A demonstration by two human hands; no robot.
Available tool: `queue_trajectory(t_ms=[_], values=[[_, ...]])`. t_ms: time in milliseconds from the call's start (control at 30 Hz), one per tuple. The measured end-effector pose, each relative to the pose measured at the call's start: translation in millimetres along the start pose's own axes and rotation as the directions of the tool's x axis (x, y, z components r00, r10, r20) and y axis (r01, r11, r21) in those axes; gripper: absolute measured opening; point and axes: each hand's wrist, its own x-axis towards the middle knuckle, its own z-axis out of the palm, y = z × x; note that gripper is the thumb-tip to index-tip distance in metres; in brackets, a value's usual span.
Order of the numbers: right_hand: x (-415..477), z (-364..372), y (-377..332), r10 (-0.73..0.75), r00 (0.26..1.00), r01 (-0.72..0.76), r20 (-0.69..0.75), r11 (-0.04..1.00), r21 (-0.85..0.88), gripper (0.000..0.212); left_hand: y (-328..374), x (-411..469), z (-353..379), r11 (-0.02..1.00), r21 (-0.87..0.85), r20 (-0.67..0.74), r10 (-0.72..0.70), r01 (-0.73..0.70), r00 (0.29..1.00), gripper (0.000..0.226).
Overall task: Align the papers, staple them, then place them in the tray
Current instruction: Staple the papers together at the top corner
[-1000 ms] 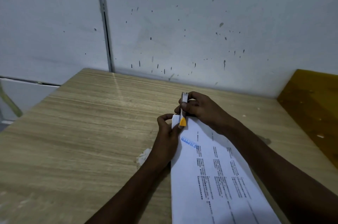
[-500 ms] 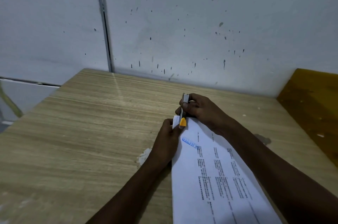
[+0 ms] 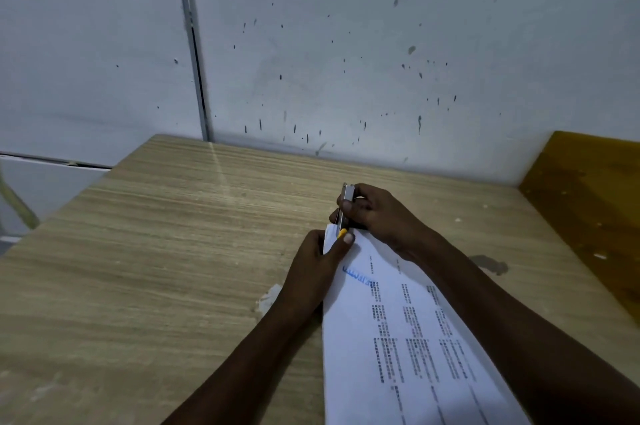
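Note:
White printed papers (image 3: 398, 327) with black text columns and a blue stamp lie across the wooden table (image 3: 156, 251), running from the lower right up to the middle. My left hand (image 3: 318, 268) pinches their top left corner, thumb on top. My right hand (image 3: 377, 216) grips a small metal stapler (image 3: 346, 206) with an orange tip, held upright over that same corner. The stapler's jaw sits on the paper's corner. No tray shows in this view.
A stained white wall (image 3: 346, 60) stands right behind the table. A yellow-brown board (image 3: 595, 202) borders the table on the right. A pale chipped patch (image 3: 268, 296) marks the tabletop beside my left wrist. The table's left edge drops to a white floor area.
My left thumb has slid up to the stapler's orange tip, covering more of the paper corner. The stapler and my right hand have stayed nearly in place.

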Motion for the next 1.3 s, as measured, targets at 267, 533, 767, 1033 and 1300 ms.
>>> queue_trajectory(t_ms=[267,533,767,1033,1300], values=[[-1.3,2.9,3.1,0.008,1.000,-0.008,0.010,0.999,-0.043,0.025,-0.8,-0.2,-0.5,0.998,0.057,-0.044,0.020,-0.018,0.999,0.034],[1.0,11.4,10.3,0.020,0.998,-0.031,-0.057,0.980,-0.195,0.017,-2.3,0.2,0.2,0.998,0.034,-0.039,0.061,-0.060,0.997,0.032],[-1.2,13.5,9.8,0.035,0.994,-0.052,-0.102,0.984,-0.170,0.017,1.6,-0.6,-0.4,0.998,0.024,-0.006,0.060,-0.060,0.998,0.036],[-1.5,17.5,11.7,0.017,0.990,-0.042,-0.139,0.983,-0.178,0.023,0.2,0.8,0.2,0.994,0.062,-0.025,0.088,-0.086,0.996,0.027],[-2.8,19.8,9.1,0.016,0.990,-0.039,-0.139,0.985,-0.167,0.014,1.9,0.8,0.1,0.992,0.088,-0.029,0.091,-0.088,0.995,0.023]])
